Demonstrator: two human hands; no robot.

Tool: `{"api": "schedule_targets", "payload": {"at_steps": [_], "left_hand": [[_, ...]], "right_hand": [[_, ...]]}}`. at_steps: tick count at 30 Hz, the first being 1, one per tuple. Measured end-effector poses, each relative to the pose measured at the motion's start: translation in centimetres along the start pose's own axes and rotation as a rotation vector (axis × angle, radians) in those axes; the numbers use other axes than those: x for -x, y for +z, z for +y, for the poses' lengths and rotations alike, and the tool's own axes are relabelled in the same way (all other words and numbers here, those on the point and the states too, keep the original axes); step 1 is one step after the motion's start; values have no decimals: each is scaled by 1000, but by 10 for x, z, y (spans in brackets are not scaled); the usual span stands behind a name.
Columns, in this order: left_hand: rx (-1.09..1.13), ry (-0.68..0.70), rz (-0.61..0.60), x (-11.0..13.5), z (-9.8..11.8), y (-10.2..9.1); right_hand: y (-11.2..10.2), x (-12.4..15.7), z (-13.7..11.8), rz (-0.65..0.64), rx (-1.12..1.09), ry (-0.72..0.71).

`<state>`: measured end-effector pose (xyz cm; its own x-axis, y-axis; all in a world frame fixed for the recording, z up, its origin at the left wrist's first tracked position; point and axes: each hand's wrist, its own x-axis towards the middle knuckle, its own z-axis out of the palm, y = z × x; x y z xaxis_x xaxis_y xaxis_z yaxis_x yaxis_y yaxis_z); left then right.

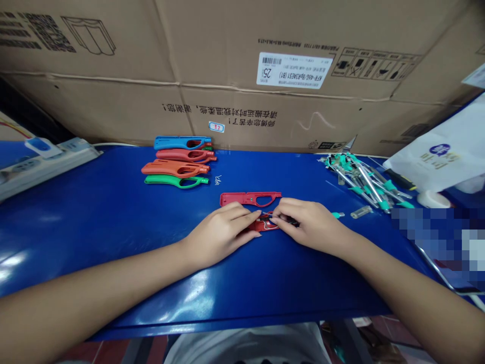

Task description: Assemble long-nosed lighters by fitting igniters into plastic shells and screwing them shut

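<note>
My left hand (223,232) and my right hand (310,225) meet at the middle of the blue table (113,217). Both pinch a red plastic lighter shell half (265,224) that lies flat between their fingertips. The fingers of both hands are closed on it, and much of the part is hidden under them. A second red shell half (250,198) lies loose on the table just beyond the hands, touching neither.
At the back left lies a row of assembled shells: blue (182,142), red (185,155), orange (174,168), green (176,181). A heap of metal tubes with green tips (364,179) sits at right. A white power strip (41,159) lies far left, cardboard boxes (242,71) behind.
</note>
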<state>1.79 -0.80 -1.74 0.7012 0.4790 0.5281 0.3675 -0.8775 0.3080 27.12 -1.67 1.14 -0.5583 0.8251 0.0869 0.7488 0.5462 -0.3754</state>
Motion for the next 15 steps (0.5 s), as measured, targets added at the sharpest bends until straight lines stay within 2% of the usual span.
{"api": "schedule_targets", "payload": {"at_steps": [8, 15], "left_hand": [[58, -4, -16, 0, 0, 2], [62, -22, -28, -1, 3, 2]], "right_hand": [[7, -5, 0, 49, -47, 56], [11, -6, -2, 99, -121, 40]]}}
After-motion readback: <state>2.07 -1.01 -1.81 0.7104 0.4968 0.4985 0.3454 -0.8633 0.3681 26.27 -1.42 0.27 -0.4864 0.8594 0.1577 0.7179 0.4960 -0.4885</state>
